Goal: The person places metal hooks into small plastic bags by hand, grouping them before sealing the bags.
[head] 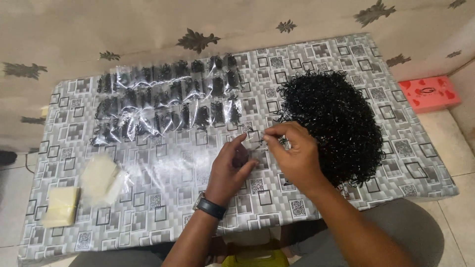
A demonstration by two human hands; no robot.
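We see rows of small clear packets holding black bands (168, 96) at the table's far left, two stacks of empty clear sleeves (81, 190) near left, and a red box (429, 93) on the floor, right.

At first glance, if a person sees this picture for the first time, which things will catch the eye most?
The eye goes first to the big heap of small black bands on the right of the patterned table. Next come the rows of filled clear packets at the far left. In the middle, the left hand and right hand meet, pinching a few bands; empty packets lie near left.
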